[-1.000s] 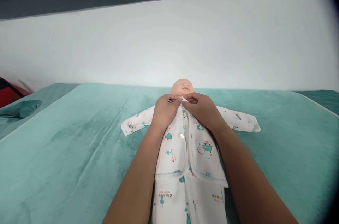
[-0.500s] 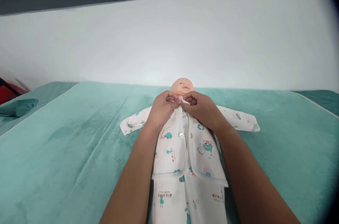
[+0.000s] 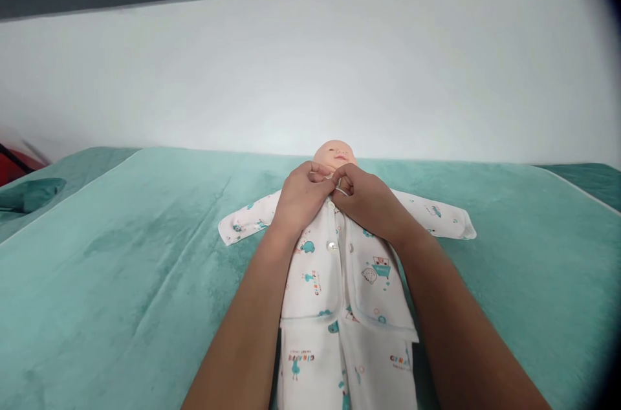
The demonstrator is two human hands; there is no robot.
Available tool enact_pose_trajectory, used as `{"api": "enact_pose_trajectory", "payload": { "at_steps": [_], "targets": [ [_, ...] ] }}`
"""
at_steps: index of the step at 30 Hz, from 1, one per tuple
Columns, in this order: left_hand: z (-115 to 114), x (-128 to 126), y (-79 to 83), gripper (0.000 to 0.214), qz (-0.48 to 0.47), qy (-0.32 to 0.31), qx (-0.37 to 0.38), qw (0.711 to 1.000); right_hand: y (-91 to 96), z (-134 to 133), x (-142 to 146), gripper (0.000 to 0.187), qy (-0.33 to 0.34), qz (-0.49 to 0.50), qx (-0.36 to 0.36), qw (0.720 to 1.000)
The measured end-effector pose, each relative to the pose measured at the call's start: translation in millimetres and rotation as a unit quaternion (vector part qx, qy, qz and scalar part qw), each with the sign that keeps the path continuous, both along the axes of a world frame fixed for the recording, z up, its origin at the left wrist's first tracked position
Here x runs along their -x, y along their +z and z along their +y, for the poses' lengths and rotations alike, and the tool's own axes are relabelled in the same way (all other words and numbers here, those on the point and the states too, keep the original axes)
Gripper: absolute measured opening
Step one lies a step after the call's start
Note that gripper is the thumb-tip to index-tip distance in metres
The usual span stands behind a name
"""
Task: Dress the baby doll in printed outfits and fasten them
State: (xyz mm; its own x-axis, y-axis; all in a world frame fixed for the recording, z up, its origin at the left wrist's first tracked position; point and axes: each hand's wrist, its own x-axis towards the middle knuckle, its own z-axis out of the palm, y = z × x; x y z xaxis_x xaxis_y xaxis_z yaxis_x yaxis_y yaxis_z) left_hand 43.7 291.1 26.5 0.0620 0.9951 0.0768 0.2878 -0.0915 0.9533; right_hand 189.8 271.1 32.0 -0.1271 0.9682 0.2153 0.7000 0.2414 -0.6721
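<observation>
A baby doll [image 3: 334,152] lies on its back, head away from me, dressed in a white printed baby jacket [image 3: 310,268] and matching trousers [image 3: 310,377]. At the neckline, my left hand [image 3: 303,193] pinches the left front edge of the jacket. Close against it, my right hand [image 3: 363,196] pinches the other front edge, and the fingertips of both meet just under the doll's chin. The top fastening is hidden by my fingers. Lower down, a pale button [image 3: 332,246] shows on the left edge, and the two fronts lie slightly apart there.
A green plush cover [image 3: 121,268] spreads under the doll. Behind it rises a white wall [image 3: 310,74] with a dark band above. Something red and black [image 3: 14,164] stands at the far left edge, near a dark green bundle [image 3: 36,193].
My fingertips have drawn closer together at the collar, and my left hand has shifted slightly right. The doll and its clothes lie nearly as before; the view has tilted a little.
</observation>
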Motion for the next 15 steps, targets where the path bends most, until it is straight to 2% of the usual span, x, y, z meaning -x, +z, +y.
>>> {"api": "enact_pose_trajectory", "payload": {
  "at_steps": [5,9,15],
  "targets": [
    [-3,-4,2.3,0.024,0.005,0.033,0.027,0.999,-2.4,-1,-1,0.014,0.0,0.037,0.008,0.999],
    [-6,-3,3.5,0.026,-0.026,0.033,0.033,0.999,-4.5,-5,-1,0.019,0.007,0.083,0.023,0.996],
    [-7,-2,5.1,0.029,-0.096,0.006,0.056,0.994,-7.3,-15,2,0.046,-0.003,0.135,0.02,0.991]
  ]
}}
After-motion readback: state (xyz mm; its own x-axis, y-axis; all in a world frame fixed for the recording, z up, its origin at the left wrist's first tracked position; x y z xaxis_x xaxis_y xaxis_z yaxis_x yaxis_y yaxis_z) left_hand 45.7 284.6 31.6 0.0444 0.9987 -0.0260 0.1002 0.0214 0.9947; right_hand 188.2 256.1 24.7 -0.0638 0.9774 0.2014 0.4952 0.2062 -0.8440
